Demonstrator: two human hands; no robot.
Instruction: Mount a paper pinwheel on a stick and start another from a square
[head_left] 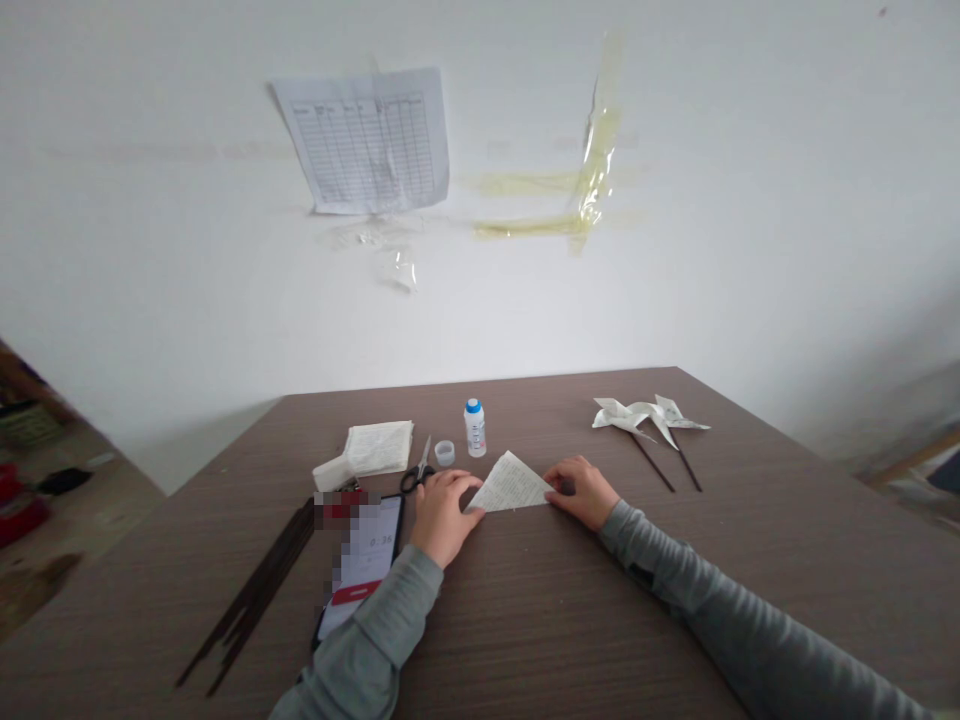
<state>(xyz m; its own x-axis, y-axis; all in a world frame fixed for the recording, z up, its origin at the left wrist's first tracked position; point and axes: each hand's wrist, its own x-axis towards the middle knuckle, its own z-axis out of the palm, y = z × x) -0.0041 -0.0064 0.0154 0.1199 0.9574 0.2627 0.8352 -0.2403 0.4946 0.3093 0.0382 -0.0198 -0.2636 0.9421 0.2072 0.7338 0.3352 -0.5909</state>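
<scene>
Both hands rest flat on the brown surface (570, 620), pressing a folded triangle of printed paper (511, 484) near its middle. Left hand (442, 512) holds down the left corner, fingers spread flat, no grip closed round anything. Right hand (581, 490) pins the right corner, fingertips together on the paper's edge. Just behind: glue bottle (475, 427), its loose cap (445, 453), scissors (417, 471), paper stack (375, 447). Phone (364, 565) and dark sticks (259, 590) left; finished paper pinwheels (645, 415) right.
</scene>
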